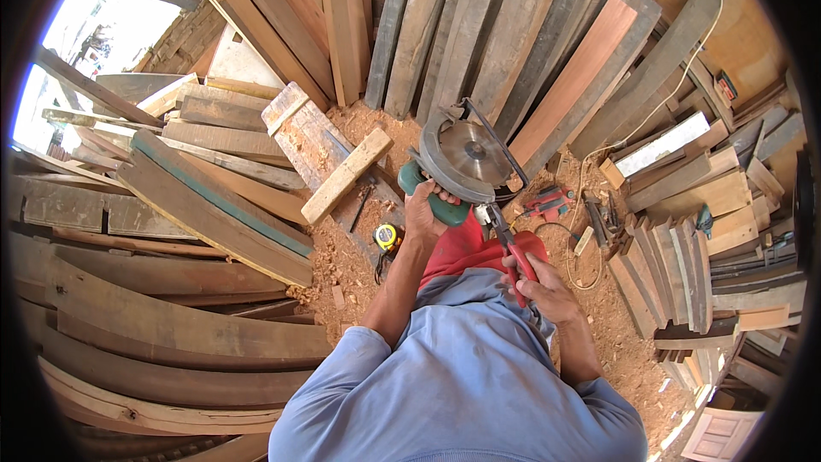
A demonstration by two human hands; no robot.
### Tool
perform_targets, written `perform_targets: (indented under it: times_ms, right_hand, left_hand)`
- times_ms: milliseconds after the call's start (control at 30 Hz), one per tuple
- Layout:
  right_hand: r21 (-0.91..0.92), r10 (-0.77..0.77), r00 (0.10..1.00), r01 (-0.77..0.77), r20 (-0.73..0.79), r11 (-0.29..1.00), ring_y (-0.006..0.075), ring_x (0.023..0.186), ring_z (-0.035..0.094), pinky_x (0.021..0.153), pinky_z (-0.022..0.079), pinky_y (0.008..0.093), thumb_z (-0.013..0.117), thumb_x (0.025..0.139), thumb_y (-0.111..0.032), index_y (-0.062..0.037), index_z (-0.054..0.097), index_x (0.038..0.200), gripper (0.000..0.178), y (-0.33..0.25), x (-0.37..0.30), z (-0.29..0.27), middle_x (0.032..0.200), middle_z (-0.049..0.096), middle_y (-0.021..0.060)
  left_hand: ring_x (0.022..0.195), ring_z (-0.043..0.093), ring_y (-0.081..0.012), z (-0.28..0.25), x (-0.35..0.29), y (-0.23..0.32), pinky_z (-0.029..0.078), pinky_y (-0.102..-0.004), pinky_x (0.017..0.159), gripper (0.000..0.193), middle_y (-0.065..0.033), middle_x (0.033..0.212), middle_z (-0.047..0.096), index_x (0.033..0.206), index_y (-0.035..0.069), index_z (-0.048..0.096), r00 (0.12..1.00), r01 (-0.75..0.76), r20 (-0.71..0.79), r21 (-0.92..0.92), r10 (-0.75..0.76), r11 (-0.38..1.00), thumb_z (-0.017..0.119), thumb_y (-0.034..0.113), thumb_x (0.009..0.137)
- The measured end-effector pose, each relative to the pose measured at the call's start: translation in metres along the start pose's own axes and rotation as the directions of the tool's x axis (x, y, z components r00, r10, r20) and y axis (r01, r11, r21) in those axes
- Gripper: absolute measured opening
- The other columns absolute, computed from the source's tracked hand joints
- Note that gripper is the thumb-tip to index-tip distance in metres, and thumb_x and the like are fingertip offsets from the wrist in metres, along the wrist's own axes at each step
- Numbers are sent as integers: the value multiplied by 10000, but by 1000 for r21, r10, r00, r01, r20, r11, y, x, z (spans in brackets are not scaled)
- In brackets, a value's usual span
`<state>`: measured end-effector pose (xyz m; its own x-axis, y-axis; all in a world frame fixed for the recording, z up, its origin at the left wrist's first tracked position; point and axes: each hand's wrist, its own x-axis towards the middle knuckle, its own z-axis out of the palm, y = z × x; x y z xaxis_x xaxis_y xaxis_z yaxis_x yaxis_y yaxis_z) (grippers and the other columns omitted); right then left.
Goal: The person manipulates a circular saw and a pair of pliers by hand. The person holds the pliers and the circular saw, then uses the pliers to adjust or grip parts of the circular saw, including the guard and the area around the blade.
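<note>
A green-bodied circular saw (412, 178) is held up in front of my lap, its round blade (473, 154) and grey guard facing up. My left hand (423, 216) is closed around the green body, near the lower left of the blade. In my right hand (552, 293) is a pair of pliers (522, 262) with red handles, the fingers wrapped round them. The jaws reach up to the metal part at the saw's lower right edge; whether they grip it cannot be made out. Red trousers show beneath the saw.
A yellow tape measure (387, 236) lies left of my lap, near a wooden block (349, 175) on a dusty plank (310, 133). A red power tool (550, 202) and cord sit on sawdust at right. Stacked boards (188, 325) crowd the left; long beams (479, 17) lean ahead.
</note>
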<state>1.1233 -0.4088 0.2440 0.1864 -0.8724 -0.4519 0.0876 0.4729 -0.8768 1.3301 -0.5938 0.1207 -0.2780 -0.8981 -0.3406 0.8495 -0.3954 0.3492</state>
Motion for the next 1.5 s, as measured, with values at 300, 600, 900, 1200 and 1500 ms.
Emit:
perform_targets:
  times_ms: [300, 600, 900, 1200, 1500]
  right_hand:
    - [-23, 103, 993, -104, -52, 994, 108, 775, 592, 674, 515, 271, 497, 997, -162, -31, 534, 1180, 228, -3, 3, 7, 947, 605, 75]
    - [325, 121, 989, -141, 81, 935, 108, 685, 546, 610, 481, 264, 557, 1011, -275, -61, 540, 964, 220, 38, 3, 2, 836, 558, 30]
    - [623, 52, 991, -118, 124, 773, 106, 732, 515, 640, 460, 265, 624, 982, -241, -112, 512, 958, 172, 52, -2, 11, 881, 516, 6]
    - [652, 51, 982, -158, 180, 742, 95, 769, 480, 666, 425, 247, 624, 985, -269, -169, 479, 918, 188, 50, -2, 12, 909, 479, -17]
    - [655, 40, 981, -156, 189, 740, 98, 768, 443, 674, 404, 243, 619, 986, -310, -159, 486, 916, 213, 49, -2, 14, 917, 460, -9]
  left_hand:
    - [644, 570, -209, -4, 2, -3, 513, -386, 676, 125, -53, 680, 553, 784, 77, 526, 998, -29, 64, 88, 24, 996, 572, 145, 879]
    - [591, 560, -209, 4, 4, -12, 507, -379, 610, 92, -72, 676, 553, 821, 55, 529, 996, -83, 36, 112, 80, 990, 601, 100, 857]
    - [584, 552, -197, 5, 0, -16, 505, -369, 608, 101, -60, 679, 544, 826, 60, 527, 994, -100, 48, 133, 95, 986, 613, 102, 855]
    - [583, 555, -184, 1, 0, -16, 508, -359, 566, 68, -58, 717, 538, 906, 24, 538, 995, -92, 49, 67, 89, 993, 570, 31, 846]
    - [603, 542, -165, 9, -3, -14, 497, -355, 606, 71, -18, 709, 525, 902, 92, 519, 992, -104, 79, 115, 96, 988, 578, 75, 866]
